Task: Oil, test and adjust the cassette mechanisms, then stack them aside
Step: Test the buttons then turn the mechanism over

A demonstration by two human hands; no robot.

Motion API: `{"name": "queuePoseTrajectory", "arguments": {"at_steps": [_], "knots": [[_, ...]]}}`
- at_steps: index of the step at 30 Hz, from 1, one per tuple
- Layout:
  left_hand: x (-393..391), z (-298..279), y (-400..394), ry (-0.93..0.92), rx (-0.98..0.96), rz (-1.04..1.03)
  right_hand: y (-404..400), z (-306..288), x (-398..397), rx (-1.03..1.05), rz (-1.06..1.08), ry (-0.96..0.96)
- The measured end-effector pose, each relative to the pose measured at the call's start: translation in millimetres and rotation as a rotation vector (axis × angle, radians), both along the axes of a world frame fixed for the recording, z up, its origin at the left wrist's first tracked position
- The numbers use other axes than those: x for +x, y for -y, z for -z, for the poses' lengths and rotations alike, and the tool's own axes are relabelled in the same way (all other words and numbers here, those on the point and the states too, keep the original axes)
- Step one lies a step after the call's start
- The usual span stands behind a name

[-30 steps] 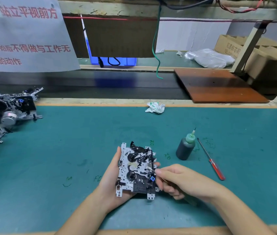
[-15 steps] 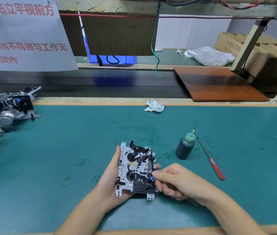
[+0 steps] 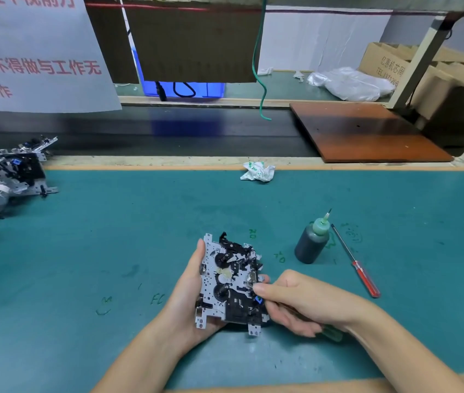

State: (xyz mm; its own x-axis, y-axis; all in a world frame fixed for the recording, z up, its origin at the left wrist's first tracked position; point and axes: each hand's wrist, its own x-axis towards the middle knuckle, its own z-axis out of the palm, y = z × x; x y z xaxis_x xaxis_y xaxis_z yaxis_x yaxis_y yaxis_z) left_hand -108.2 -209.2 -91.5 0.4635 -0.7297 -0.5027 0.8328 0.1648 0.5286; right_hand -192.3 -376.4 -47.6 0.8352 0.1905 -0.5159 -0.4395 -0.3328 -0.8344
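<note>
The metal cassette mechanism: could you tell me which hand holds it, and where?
The left hand grips the silver-and-black cassette mechanism by its left edge, from beneath; the right hand holds a green-handled tool.

The left hand (image 3: 188, 302) holds a cassette mechanism (image 3: 230, 282) from beneath, thumb along its left edge, face up above the green mat (image 3: 111, 236). The right hand (image 3: 301, 302) grips a green-handled tool (image 3: 331, 333), its fingertips at the mechanism's right edge; the tool's tip is hidden. Near the right hand stand an oil bottle (image 3: 311, 243) and, just beside it, a red-handled screwdriver (image 3: 357, 265) lying flat. A stack of mechanisms (image 3: 1, 182) sits at the mat's left edge. A crumpled wrapper (image 3: 257, 171) lies at the far edge, beyond it a brown board (image 3: 367, 134).
</note>
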Motion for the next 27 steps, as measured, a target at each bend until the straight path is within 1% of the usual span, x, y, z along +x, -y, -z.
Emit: {"name": "queuePoseTrajectory", "arguments": {"at_steps": [3,11,18,21,23,25,27], "knots": [[0,1,1,-0.008,0.008,-0.005,0,0,2,-0.072,-0.017,0.022],[0,-1,5,-0.002,0.021,-0.013,4,3,4,-0.141,-0.075,0.026],[-5,-9,5,0.011,0.049,-0.043,9,5,5,-0.154,-0.123,0.031],[-6,-11,3,-0.002,0.049,-0.065,8,7,5,-0.107,-0.134,0.036],[-7,-10,-1,-0.006,0.021,-0.058,6,8,4,-0.062,-0.099,0.057],[-7,-9,-5,-0.007,-0.029,-0.049,6,10,2,0.046,0.008,0.095],[-8,-9,-8,-0.006,-0.069,-0.027,7,13,-2,0.193,0.192,0.127]]}}
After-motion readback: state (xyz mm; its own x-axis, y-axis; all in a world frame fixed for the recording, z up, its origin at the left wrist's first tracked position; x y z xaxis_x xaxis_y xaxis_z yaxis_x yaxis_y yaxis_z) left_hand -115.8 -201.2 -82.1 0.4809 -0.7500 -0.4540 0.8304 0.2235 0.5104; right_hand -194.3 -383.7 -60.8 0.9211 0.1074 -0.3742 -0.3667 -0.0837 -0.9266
